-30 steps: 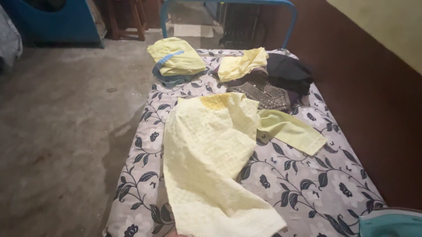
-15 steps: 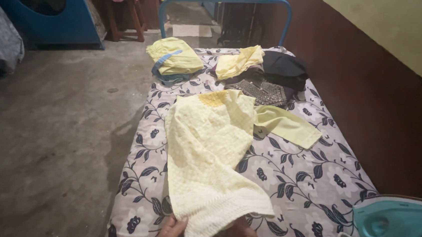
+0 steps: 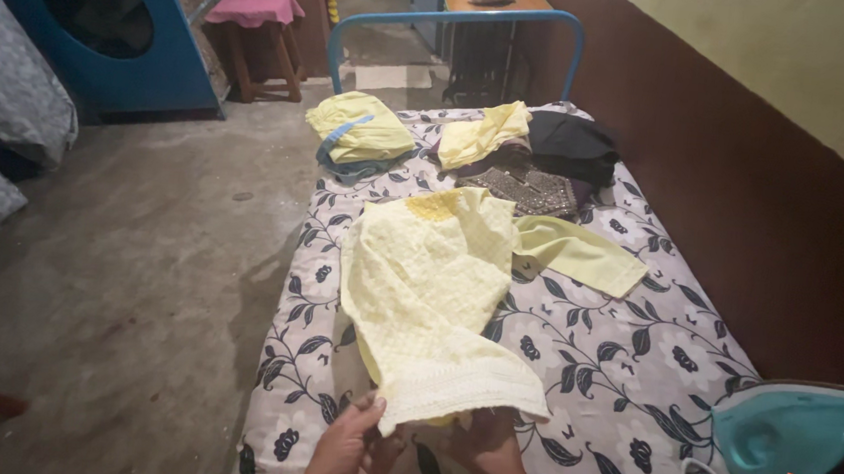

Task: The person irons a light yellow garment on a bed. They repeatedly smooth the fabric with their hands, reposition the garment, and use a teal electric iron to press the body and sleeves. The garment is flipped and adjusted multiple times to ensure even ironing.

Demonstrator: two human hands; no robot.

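Both hands gripping hem of pale yellow garment (image 3: 428,288) at near end of bed

Garment lying on floral sheet (image 3: 623,363) w/ hem bunching up; left hand (image 3: 345,452) pinching its edge btwn thumb & fingers, right hand (image 3: 485,453) sitting under the fabric, fingers hidden, grip unclear; teal iron (image 3: 788,436) standing at right

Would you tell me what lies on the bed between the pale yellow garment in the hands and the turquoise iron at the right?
In the head view, nothing: only bare floral bedsheet separates the pale yellow garment from the turquoise iron.
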